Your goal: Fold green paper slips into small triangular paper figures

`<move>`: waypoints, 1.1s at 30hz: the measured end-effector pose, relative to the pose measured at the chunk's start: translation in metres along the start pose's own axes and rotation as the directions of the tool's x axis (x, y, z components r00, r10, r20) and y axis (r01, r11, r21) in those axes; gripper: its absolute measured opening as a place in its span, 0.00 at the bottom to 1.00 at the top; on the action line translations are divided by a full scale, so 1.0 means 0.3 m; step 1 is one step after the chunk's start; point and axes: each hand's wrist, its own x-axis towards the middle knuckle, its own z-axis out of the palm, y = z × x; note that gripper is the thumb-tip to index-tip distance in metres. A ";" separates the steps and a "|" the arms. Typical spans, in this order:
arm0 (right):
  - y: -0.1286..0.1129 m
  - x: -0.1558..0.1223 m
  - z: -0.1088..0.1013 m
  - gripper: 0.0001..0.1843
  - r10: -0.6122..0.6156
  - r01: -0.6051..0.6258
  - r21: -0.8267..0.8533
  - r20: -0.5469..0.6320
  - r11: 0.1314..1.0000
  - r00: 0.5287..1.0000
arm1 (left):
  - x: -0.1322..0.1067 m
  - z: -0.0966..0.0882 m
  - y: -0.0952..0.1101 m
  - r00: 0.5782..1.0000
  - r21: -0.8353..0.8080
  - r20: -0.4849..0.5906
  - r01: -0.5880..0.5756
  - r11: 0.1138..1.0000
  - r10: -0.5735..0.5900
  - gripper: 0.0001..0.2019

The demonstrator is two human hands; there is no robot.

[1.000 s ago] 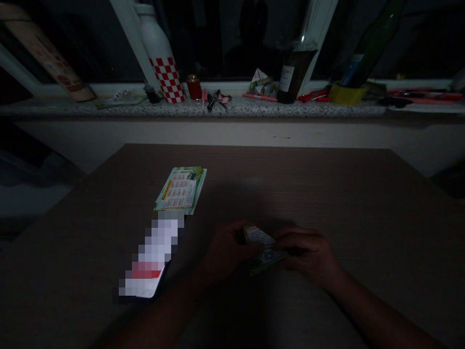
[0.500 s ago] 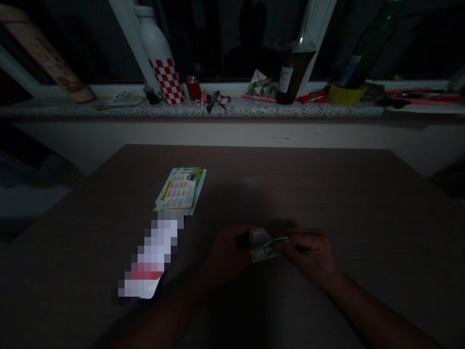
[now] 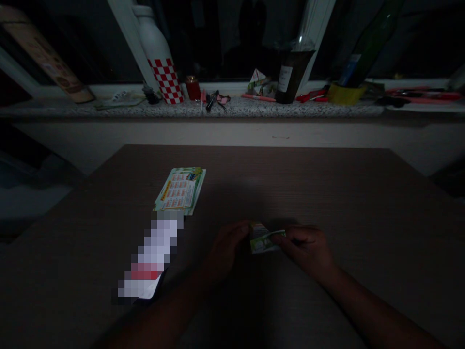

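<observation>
The scene is very dim. Both my hands rest on a brown table (image 3: 327,194) and pinch a small folded green-and-white printed paper (image 3: 264,240) between them. My left hand (image 3: 228,248) grips its left side, fingers curled. My right hand (image 3: 308,251) pinches its right edge with thumb and fingers. The paper lies low, close to the tabletop.
A printed calendar leaflet (image 3: 180,190) lies flat to the upper left, and a lit phone (image 3: 151,259) lies below it. The windowsill (image 3: 232,109) behind holds a checked bottle (image 3: 160,53), a dark bottle (image 3: 292,68), a red jar (image 3: 193,88) and pens.
The paper has been folded smaller and flatter between my hands. Both hands have shifted slightly away from me on the table.
</observation>
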 end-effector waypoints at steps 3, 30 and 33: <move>0.018 0.002 0.003 0.22 0.029 -0.029 0.012 0.021 1.000 0.999 | -0.001 -0.005 0.006 0.998 0.046 0.050 -0.045 0.998 0.042 0.17; 0.029 0.001 0.007 0.24 0.062 -0.062 0.031 0.013 0.998 0.998 | -0.004 0.004 0.013 0.998 0.150 0.065 -0.020 0.989 0.011 0.15; 0.030 -0.002 0.008 0.24 0.040 -0.040 -0.003 -0.011 0.999 0.999 | -0.004 0.004 0.014 0.998 0.173 0.066 -0.021 0.985 0.010 0.14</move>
